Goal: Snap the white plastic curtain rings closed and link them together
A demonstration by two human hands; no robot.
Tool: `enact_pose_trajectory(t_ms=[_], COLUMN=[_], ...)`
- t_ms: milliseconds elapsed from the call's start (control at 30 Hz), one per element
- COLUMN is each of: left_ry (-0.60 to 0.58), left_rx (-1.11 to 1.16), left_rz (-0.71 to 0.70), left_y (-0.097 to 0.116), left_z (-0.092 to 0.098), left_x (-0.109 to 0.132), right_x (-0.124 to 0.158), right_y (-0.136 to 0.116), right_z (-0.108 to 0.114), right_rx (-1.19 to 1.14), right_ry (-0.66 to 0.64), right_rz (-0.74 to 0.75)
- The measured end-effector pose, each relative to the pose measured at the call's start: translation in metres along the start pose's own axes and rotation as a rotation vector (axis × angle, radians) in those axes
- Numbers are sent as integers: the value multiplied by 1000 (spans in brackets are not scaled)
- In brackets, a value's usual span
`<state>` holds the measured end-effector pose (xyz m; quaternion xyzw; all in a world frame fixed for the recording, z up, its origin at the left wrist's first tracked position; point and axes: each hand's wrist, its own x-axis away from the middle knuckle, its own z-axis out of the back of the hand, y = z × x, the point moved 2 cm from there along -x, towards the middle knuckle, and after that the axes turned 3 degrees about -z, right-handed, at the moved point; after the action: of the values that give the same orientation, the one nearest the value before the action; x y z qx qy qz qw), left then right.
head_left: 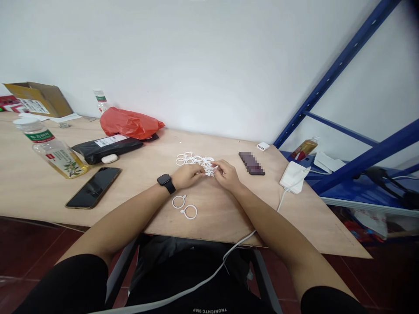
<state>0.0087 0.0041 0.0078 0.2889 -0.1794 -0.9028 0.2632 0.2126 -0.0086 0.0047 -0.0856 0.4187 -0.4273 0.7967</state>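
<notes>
Across the near edge of the desk (222,218), white cable (196,288) passes under the right forearm (263,218); might snag if that arm swings. Left hand (187,176) and right hand (228,175) sit at the near right end of the white ring pile (198,159), mid-desk, fingers bunched; can't tell whether either pinches a ring. Rings overlap, so tugging one may drag others. Two loose rings (182,212), nearer: left forearm (132,213) could sweep them.

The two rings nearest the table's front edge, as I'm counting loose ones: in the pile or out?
Out: both rings lie on the tabletop, apart from the pile at the hands.
</notes>
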Motion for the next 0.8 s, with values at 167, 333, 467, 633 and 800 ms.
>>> enact_pose_trajectory(t_ms=[167,333,467,633,800], left_ry=[122,110,100,40,-34], left_rx=[124,196,227,216,214], left_rz=[81,82,83,87,58], left_y=[2,2,0,1,4], left_z=[4,2,0,-3,-5], left_x=[-1,-1,-1,0,-1], right_x=[1,0,1,2,3], right_y=[-13,-14,-12,-11,-11], right_z=[-5,-6,-6,-9,-11], right_rx=[24,54,73,116,114], right_ry=[-116,-111,-108,-150,-140], right_rz=[89,89,106,90,108])
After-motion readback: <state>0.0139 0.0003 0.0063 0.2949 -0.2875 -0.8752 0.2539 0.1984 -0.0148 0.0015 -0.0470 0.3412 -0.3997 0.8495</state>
